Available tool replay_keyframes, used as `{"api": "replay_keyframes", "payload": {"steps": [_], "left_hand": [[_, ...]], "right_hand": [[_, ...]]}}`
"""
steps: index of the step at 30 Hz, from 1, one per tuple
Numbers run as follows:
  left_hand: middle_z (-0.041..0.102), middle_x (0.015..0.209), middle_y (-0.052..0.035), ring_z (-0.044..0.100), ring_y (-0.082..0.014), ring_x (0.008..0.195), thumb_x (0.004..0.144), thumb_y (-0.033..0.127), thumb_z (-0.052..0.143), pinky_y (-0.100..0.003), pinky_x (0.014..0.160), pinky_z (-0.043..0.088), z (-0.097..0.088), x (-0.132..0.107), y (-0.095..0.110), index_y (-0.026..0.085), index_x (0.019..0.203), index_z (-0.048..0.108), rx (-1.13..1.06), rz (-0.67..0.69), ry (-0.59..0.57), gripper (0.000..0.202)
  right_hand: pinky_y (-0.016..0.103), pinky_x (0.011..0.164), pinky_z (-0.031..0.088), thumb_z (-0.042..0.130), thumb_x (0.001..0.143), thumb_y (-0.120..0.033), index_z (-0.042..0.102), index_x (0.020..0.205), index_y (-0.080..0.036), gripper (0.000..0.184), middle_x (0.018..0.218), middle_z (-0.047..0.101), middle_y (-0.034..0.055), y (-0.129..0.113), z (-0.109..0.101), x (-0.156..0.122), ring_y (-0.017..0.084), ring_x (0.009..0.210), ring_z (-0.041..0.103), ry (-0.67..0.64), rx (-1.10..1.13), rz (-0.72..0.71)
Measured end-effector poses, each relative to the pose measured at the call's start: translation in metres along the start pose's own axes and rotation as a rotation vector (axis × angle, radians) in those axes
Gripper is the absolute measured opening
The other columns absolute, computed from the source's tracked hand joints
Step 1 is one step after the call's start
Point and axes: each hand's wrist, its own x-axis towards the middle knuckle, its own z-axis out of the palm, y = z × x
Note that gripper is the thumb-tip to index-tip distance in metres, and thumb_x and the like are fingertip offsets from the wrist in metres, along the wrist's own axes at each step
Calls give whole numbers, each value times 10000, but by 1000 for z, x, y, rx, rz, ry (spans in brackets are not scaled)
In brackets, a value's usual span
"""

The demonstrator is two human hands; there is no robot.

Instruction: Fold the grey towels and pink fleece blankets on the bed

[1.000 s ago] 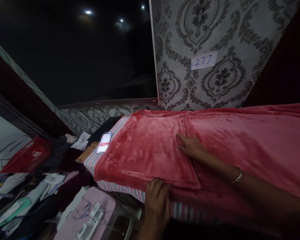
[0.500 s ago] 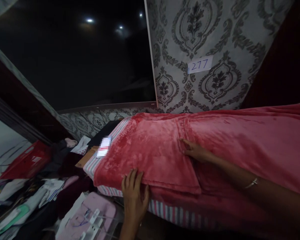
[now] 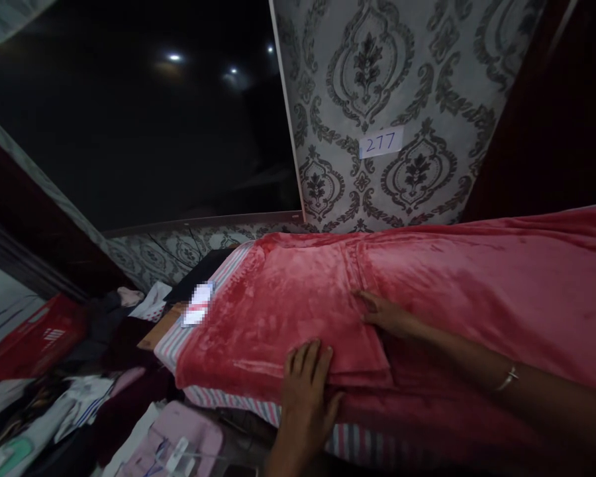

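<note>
A red plush blanket (image 3: 288, 298) lies spread over a long surface, with its left part folded over on itself. My left hand (image 3: 305, 391) rests on the front edge of that fold, palm down and fingers stretched out. Farther right, my right hand (image 3: 385, 315) touches the fold's right edge, its fingers extended and apart. Under the blanket a striped cloth (image 3: 362, 440) in pink, grey and white shows along the front and at the left end. A white label, blurred out (image 3: 197, 305), lies on the striped cloth's left end.
A large dark television (image 3: 144, 132) hangs behind, beside patterned wallpaper bearing a paper marked 277 (image 3: 381, 142). To the left are a red bag (image 3: 34, 338), heaped clothes (image 3: 84, 404) and a pink case-like object (image 3: 189, 430). A piece of brown cardboard (image 3: 163, 326) sits by the blanket's left end.
My left hand has slid to the right along the fold's front edge, leaving a light crease behind it. My right hand stays at the fold's right edge. The view has shifted slightly.
</note>
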Motion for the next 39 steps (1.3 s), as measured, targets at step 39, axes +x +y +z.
{"api": "replay_keyframes", "payload": {"steps": [39], "left_hand": [[636,1363,-134,614,-281,1272,833,136,475,-445,1028,546,28,-74,-126,210,1341,656,-101,-576,358,544]], "right_hand": [[397,1092,435,593,872,-214,594,1377,-98,518,1412,590,189,-87,71,260,300,1284,577,-15,-713,-219]]}}
